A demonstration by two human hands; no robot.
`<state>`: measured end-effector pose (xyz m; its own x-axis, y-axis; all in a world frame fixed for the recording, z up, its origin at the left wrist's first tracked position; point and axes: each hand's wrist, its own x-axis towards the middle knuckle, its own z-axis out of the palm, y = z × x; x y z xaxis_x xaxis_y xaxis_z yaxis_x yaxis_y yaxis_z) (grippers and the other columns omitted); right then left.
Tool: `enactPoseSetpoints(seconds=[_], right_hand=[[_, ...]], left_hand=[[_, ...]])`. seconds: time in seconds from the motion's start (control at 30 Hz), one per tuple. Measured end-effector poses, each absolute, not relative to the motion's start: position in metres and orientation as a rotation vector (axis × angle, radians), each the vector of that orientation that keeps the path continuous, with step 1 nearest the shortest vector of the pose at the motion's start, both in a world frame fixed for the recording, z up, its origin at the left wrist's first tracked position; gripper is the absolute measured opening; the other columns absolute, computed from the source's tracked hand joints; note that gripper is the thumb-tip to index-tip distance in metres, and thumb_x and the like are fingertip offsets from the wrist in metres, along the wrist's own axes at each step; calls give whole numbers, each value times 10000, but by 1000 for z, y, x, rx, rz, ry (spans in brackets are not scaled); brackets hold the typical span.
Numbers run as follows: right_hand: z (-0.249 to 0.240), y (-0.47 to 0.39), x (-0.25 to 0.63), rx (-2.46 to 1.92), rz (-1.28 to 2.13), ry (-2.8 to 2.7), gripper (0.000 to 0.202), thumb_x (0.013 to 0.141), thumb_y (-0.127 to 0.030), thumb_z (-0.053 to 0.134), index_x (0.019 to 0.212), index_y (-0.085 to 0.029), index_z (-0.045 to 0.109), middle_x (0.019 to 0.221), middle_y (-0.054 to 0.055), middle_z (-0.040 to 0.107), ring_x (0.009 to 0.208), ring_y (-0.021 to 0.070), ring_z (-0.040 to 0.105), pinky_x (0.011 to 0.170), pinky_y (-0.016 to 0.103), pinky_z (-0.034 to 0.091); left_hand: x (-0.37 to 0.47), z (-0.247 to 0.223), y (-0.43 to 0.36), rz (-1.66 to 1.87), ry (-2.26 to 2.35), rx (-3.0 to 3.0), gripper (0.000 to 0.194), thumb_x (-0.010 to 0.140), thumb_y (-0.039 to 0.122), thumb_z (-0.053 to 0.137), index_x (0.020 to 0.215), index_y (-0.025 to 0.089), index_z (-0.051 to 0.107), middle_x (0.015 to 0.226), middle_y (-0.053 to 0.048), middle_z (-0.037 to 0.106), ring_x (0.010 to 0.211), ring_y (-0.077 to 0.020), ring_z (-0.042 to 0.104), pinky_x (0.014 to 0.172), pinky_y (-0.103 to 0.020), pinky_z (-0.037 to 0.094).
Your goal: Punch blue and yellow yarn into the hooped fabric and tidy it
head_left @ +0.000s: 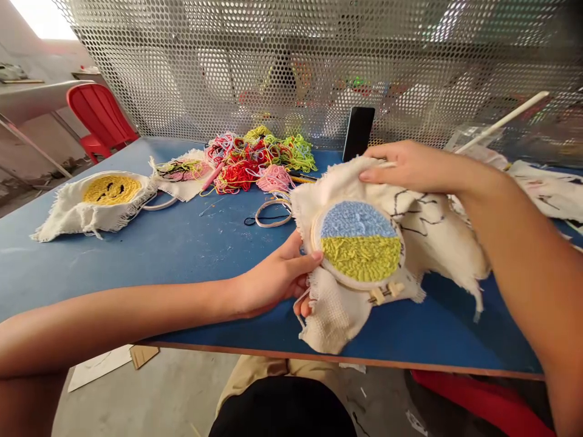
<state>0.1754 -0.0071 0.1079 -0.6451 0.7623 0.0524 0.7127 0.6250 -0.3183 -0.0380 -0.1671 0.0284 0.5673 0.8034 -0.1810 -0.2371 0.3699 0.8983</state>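
Note:
An embroidery hoop holds white cloth stretched in it, tilted up above the blue table's front part. Inside the ring is a looped-yarn patch, light blue above and yellow-green below. The hoop's screw clamp points downward. My left hand grips the hoop's left side, thumb on the front rim and fingers behind. At the top, my right hand is closed on the cloth's upper edge; its fingertips are partly hidden. Cloth with black stitched outlines hangs to the right, below my right forearm.
Tangled yarn is heaped at the back, near an upright phone and a perforated metal screen. A yellow face piece lies left. A small hoop sits mid-table. Cloth scraps and a white stick are right.

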Motion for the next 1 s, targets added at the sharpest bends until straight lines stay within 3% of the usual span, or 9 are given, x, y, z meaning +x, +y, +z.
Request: enactPoseSetpoints(seconds=[0.13,0.27,0.4,0.53,0.7,0.8,0.9,1.0], right_hand=[[74,25,150,-1520,18,-2792,507,768,-591,454,1092,-220,574,988,120,622,872,299,570,719,417,414],[34,50,130,-1390,-161,-2777,433,858,-457,352,1160,-199,525,1150,145,544,1016,303,519,815,439,383],[19,54,114,-1084,-124,-2717,343,840,-321,403,1103,-159,552,1135,149,526,1035,277,493,853,398,368],[20,38,96,-868,153,-2719,258,831,-289,396,887,-158,611,890,84,601,810,180,545,737,296,392],[30,10,88,-834,572,-2877,237,788,-362,453,786,-178,602,774,34,621,693,152,526,623,272,370],[32,1,93,-950,548,-2921,222,756,-403,496,794,-196,566,805,37,618,699,162,525,600,273,356],[28,-1,104,-1092,480,-2883,277,737,-433,527,911,-218,510,852,43,616,719,177,538,604,278,358],[20,-3,116,-1155,403,-2876,308,769,-460,493,961,-221,468,844,50,613,720,189,554,592,280,349]], left_hand=[[-45,28,-163,758,941,957,291,844,300,491,1087,188,377,609,46,518,329,-41,434,311,-141,334],[-53,20,-165,654,1009,932,180,814,321,514,829,155,446,467,46,498,293,-58,418,286,-139,302],[-56,21,-171,410,957,926,290,820,355,458,641,131,497,463,-11,550,330,-90,491,335,-176,375],[-60,34,-163,165,945,1137,446,849,443,393,564,131,535,500,-53,581,422,-111,545,424,-209,418],[-72,43,-136,168,1311,1740,465,865,487,335,624,143,535,624,-63,620,522,-145,576,526,-259,434],[-81,40,-121,196,1654,2328,385,884,419,320,816,159,596,837,-86,636,754,-197,603,629,-282,429],[-89,32,-110,104,1831,2672,339,882,385,357,1105,189,521,1088,-111,562,1008,-238,528,683,-273,426],[-98,24,-101,-65,1901,2740,328,901,325,323,1148,177,479,1059,-116,569,984,-246,541,681,-287,427]])
